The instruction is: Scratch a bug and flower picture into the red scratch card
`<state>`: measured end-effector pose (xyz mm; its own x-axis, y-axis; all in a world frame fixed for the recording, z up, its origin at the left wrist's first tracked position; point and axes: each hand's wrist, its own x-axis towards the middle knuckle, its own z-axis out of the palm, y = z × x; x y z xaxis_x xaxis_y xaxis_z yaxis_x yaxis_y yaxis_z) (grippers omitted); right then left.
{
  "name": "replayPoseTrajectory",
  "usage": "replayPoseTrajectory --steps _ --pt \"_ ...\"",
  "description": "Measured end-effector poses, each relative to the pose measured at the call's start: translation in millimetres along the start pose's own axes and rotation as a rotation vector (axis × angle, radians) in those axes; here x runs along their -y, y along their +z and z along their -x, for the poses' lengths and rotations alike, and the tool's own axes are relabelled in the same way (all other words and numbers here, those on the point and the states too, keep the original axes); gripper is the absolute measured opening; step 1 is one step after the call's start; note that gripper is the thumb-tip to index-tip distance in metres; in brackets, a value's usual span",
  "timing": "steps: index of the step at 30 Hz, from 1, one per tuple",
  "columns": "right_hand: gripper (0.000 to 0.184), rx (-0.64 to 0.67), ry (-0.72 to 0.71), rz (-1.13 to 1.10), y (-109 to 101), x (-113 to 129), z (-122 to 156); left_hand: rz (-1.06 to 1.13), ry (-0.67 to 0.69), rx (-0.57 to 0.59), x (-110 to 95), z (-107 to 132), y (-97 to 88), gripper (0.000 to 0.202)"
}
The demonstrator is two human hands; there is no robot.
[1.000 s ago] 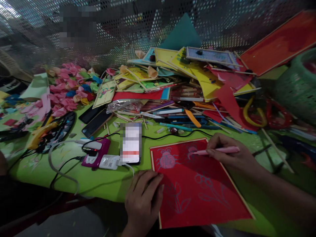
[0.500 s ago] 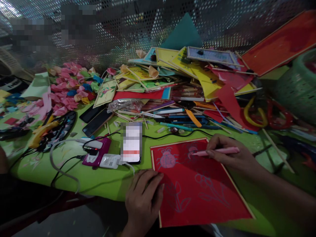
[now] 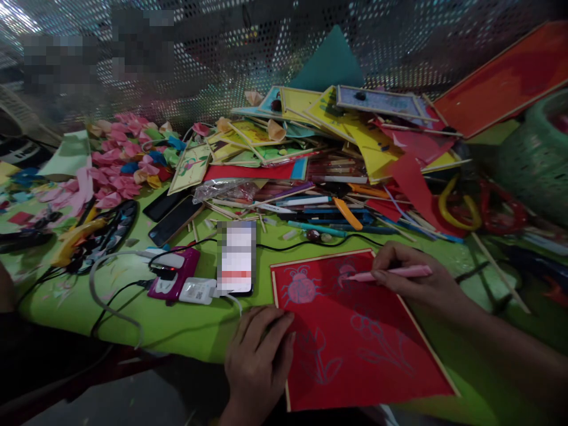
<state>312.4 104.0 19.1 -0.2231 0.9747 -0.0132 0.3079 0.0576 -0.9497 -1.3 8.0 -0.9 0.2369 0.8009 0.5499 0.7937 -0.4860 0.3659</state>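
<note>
A red sheet of paper (image 3: 337,367) with thin wooden strips along its edges lies in front of me. On it are line drawings: a ladybug (image 3: 302,288) filled in pink at the upper left, a tulip-like flower (image 3: 318,355) below, and another flower (image 3: 377,337) at the right. My right hand (image 3: 408,275) grips a pink marker (image 3: 399,272), its tip at a small, partly pink figure (image 3: 348,273) near the top edge. My left hand (image 3: 260,355) rests on the sheet's left edge, fingers stretched and loosely bent, holding nothing.
A lit phone (image 3: 236,260) lies left of the sheet beside a purple power strip (image 3: 171,278) with cables. Behind are pens, sticks and stacked framed cards (image 3: 306,103). Pink paper petals (image 3: 118,154) heap at the left. Yellow-handled scissors (image 3: 457,207) and a green basket (image 3: 536,154) stand right.
The marker's tip has shifted very slightly at the small pink figure. My left hand stays in place on the sheet's edge.
</note>
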Motion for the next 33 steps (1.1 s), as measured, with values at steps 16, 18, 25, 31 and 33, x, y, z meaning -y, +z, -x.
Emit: replayPoseTrajectory --steps 16,18,25,31,33 --pt "0.029 0.029 -0.030 0.020 1.3 1.4 -0.1 0.003 0.011 0.014 0.4 0.3 0.2 0.024" --pt "0.029 0.043 -0.032 0.027 1.0 0.9 -0.3 0.005 0.011 0.013 0.3 -0.2 0.0 0.024" --pt "0.027 0.056 -0.021 0.047 1.7 0.6 -1.7 0.009 0.006 0.025 0.7 2.1 0.8 0.024" --pt "0.033 0.094 -0.004 0.065 -0.4 -2.8 1.0 0.012 -0.003 0.017 0.3 1.9 0.5 0.024" --pt "0.033 0.101 0.001 0.069 -1.0 -2.8 2.1 0.014 0.003 0.019 0.0 0.9 -0.3 0.023"
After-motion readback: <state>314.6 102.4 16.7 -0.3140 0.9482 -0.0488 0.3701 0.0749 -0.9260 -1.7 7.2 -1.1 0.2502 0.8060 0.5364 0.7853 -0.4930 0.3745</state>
